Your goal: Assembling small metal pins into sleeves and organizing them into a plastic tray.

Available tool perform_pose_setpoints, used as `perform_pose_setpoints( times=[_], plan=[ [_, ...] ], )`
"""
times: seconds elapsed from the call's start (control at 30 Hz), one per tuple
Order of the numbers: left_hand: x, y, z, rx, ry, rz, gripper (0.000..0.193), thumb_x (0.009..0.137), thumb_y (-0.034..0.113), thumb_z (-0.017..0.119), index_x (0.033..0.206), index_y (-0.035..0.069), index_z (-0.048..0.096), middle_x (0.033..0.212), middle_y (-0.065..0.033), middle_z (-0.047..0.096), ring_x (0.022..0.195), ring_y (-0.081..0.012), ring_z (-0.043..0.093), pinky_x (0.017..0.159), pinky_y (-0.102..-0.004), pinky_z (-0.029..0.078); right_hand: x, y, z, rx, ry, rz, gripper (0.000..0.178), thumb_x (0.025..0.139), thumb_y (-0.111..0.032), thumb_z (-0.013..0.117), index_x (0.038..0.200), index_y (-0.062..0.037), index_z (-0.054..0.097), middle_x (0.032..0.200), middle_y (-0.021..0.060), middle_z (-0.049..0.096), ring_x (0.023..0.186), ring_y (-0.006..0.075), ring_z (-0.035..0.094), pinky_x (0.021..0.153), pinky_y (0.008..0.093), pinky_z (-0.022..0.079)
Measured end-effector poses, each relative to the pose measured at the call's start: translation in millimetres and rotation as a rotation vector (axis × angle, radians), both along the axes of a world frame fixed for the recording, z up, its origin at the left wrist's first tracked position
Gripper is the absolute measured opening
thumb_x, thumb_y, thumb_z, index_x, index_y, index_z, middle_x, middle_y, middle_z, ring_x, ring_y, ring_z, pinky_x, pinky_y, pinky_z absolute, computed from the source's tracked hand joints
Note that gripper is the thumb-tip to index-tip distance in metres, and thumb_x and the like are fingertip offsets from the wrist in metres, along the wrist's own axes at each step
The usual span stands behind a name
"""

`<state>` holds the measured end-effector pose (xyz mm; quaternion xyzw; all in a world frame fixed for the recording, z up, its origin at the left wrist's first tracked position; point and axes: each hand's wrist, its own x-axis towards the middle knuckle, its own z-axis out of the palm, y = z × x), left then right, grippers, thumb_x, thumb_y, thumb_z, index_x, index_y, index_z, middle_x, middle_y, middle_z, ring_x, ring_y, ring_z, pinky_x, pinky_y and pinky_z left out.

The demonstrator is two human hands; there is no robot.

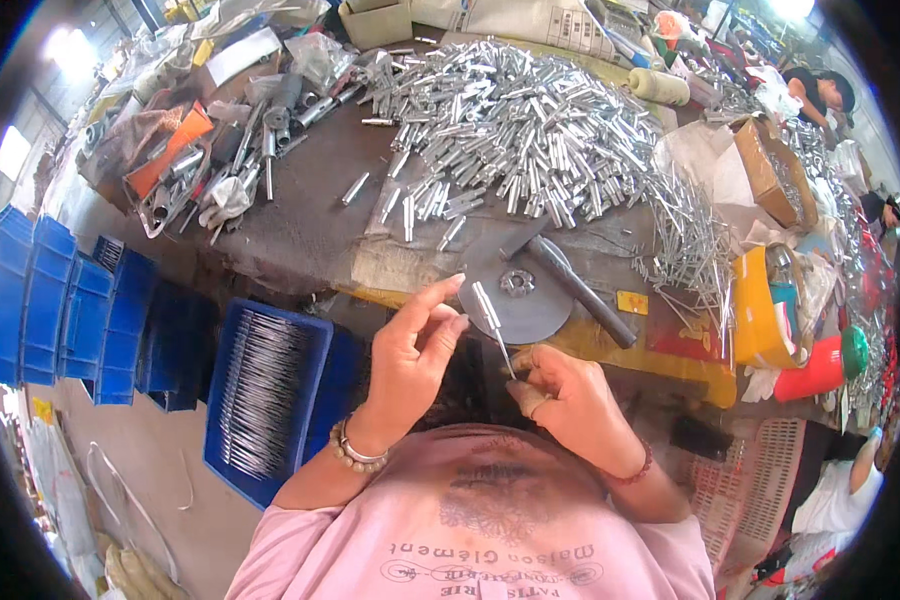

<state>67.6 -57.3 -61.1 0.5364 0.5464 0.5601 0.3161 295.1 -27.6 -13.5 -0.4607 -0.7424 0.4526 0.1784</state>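
Observation:
My right hand (570, 395) is closed on the lower end of a thin metal rod (505, 352), which points up and slightly left. At the rod's upper end is a shiny metal sleeve (486, 305). Beside the sleeve, my left hand (410, 365) has its thumb and forefinger spread, with nothing visible between them. A round grey disc (530, 322) lies on the bench just beyond both hands. On the disc sits a small ring-shaped metal piece (517, 283), and a hammer (582, 296) rests partly across it.
A big heap of short metal tubes (530, 120) covers the bench's far side, with thin rods (685, 245) at its right. Blue bin (312, 400) at my left holds stacked rods. Yellow container (760, 310) and red container (810, 370) stand right. Other people (820, 95) are far right.

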Motion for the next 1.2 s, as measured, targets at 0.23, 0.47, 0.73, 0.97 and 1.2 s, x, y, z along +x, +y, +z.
perform_pose_setpoints(
  times=[0.23,0.47,0.73,0.97,1.2],
  plan=[
    [14.9,-14.4,8.5,-0.300,-0.363,-0.069,0.059,0.110,0.010,0.065,0.165,0.009,0.042,0.101,-0.0040,0.077,0.077,-0.0054,0.063,0.066,-0.0210,0.052,-7.0,-17.0,-7.1,-0.246,0.129,-0.043,0.023,0.093,-0.003,0.074,0.116,0.0009,0.068,0.081,0.0163,0.071,0.068,0.0221,0.067,0.067,0.0352,0.054],
    [5.2,-22.3,1.6,-0.245,-0.524,-0.017,0.077,0.098,0.003,0.080,0.164,0.009,0.040,0.100,-0.0021,0.073,0.081,-0.0052,0.063,0.067,-0.0210,0.048,-28.7,-25.7,-18.7,-0.103,0.142,0.056,0.026,0.092,-0.002,0.075,0.117,-0.0011,0.069,0.084,0.0165,0.072,0.069,0.0231,0.068,0.068,0.0343,0.055],
    [-98.4,-71.6,-16.1,-0.210,-0.363,0.328,0.058,0.100,0.011,0.077,0.151,0.007,0.049,0.104,-0.0008,0.070,0.087,-0.0072,0.062,0.072,-0.0236,0.049,-2.9,4.7,-23.6,0.013,0.263,-0.269,0.039,0.107,-0.008,0.070,0.144,-0.0015,0.062,0.100,0.0062,0.072,0.080,0.0105,0.068,0.070,0.0229,0.056],
    [-240.1,-240.8,-116.7,-0.422,-0.129,1.019,0.051,0.089,0.007,0.082,0.136,0.003,0.063,0.105,-0.0123,0.075,0.096,-0.0200,0.071,0.087,-0.0349,0.057,-5.8,20.2,-33.1,0.006,0.252,-0.319,0.038,0.107,-0.005,0.063,0.145,-0.0048,0.065,0.092,0.0022,0.067,0.070,0.0045,0.057,0.061,0.0193,0.047],
    [-295.7,-326.8,-140.6,-0.734,-0.155,1.197,0.051,0.091,0.010,0.081,0.138,0.002,0.063,0.092,-0.0047,0.068,0.075,-0.0127,0.060,0.064,-0.0298,0.049,-1.3,22.3,-45.1,0.049,0.282,-0.337,0.037,0.107,-0.010,0.067,0.144,-0.0066,0.067,0.092,0.0015,0.068,0.069,0.0039,0.055,0.059,0.0190,0.043]
  ],
)
